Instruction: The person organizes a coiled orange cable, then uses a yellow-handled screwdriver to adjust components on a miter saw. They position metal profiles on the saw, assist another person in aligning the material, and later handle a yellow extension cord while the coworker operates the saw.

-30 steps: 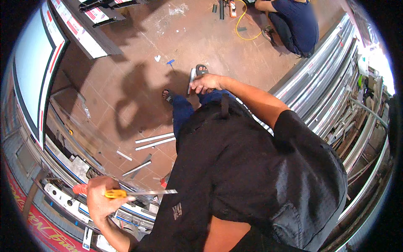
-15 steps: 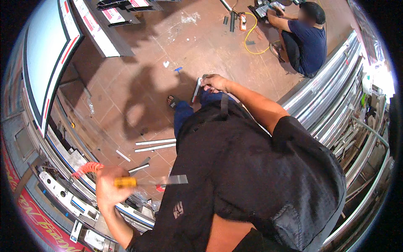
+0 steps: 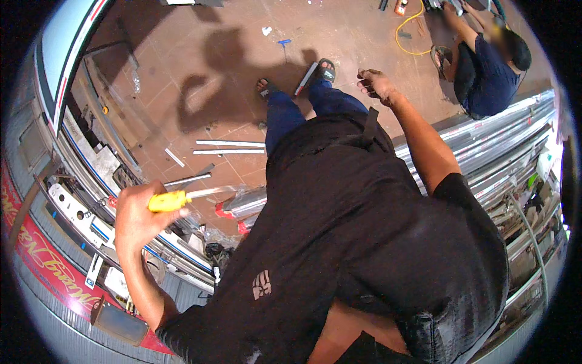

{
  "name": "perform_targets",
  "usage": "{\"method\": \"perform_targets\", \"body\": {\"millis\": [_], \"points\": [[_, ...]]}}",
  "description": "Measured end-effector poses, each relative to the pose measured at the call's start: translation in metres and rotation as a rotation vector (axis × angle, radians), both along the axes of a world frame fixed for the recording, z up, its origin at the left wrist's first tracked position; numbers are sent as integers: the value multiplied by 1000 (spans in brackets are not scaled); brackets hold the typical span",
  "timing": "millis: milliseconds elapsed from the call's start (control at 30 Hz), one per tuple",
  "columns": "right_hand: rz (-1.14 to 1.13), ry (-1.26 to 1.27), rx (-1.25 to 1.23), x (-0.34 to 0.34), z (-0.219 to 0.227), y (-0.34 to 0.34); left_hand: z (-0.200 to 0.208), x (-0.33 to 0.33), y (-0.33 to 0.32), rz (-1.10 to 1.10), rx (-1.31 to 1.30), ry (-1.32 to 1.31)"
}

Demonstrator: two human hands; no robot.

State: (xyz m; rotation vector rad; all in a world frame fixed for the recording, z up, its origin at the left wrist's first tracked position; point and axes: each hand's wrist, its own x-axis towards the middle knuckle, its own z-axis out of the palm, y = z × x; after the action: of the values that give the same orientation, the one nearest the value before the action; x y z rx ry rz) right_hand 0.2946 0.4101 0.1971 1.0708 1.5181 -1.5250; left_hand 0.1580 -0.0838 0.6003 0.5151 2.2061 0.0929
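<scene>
My left hand [image 3: 142, 218] is closed around the yellow handle of a scraper [image 3: 170, 201]. Its thin metal blade points right, toward my shirt, slightly blurred and nearly edge-on. Out to the right, my right hand [image 3: 377, 85] hangs over the floor with its fingers loosely bent and apart, and nothing shows in it. On the floor beside my right foot lies a narrow grey strip [image 3: 307, 79] with a red end. A blue T-shaped tool [image 3: 284, 43] rests on the tiles beyond my feet.
Long metal profiles [image 3: 139, 236] run along my left, near white strips [image 3: 230, 144] on the floor. Wrapped profiles [image 3: 479, 145] are stacked at right. A person [image 3: 491, 76] crouches at the far right by a yellow cable [image 3: 398, 39]. A white panel [image 3: 60, 36] stands far left.
My right hand has swung right, away from my leg and the grey strip. The scraper has risen and turned so its blade shows thinner. My view has shifted, showing both feet.
</scene>
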Motion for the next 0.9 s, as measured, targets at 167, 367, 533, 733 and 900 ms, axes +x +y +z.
{"method": "perform_targets", "body": {"millis": [167, 367, 533, 733, 900], "points": [[77, -59, 29, 17, -10, -1, -69, -3, 53, -338, -14, 254], [291, -16, -27, 21, 7, -17, -112, -17, 104, -341, 154, 41], [523, 210, -254, 20, 55, -31, -116, -28, 96, -240, 171, -49], [534, 197, -444, 28, 77, -40, -113, -11, 7, -298, -394, 0], [739, 105, -209, 35, 65, -30, -76, 8, -39, 12, -92, -329]]}}
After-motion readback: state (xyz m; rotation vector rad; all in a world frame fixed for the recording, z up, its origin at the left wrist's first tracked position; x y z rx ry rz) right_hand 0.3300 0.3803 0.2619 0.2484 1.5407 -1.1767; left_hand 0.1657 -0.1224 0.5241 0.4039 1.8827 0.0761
